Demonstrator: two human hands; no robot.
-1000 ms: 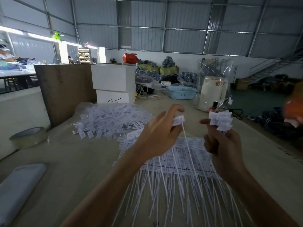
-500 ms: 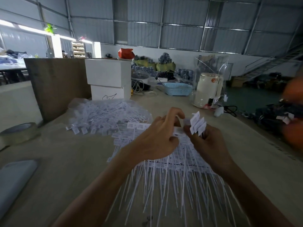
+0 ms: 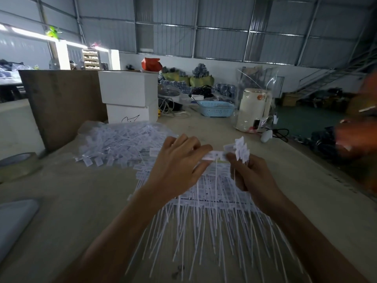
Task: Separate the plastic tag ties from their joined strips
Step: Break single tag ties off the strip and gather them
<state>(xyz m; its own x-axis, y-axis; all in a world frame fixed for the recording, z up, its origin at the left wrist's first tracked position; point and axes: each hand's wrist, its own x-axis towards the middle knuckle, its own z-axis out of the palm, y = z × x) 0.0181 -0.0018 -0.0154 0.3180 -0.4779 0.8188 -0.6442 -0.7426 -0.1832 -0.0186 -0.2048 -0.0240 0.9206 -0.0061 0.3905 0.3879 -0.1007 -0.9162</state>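
Joined strips of white plastic tag ties (image 3: 212, 203) lie stacked on the table before me, tails pointing toward me. My left hand (image 3: 177, 170) pinches the flat head of one tag tie (image 3: 214, 155) above the stack. My right hand (image 3: 253, 176) grips a bunch of separated tag ties (image 3: 241, 149), their heads sticking up above my fingers, and its fingertips touch the same tie. A heap of loose white tag ties (image 3: 122, 144) sits on clear plastic at the left rear.
A tape roll (image 3: 18, 166) and a grey flat object (image 3: 14, 219) lie at the left. Behind stand a brown board (image 3: 61, 103), stacked white boxes (image 3: 128, 97), a blue basket (image 3: 217, 108) and a cream kettle (image 3: 253, 109). An orange-sleeved person (image 3: 357, 139) is at the right edge.
My hands were apart, the left holding one tie up. They came together and lowered toward the stack; now both meet at one tie's head.
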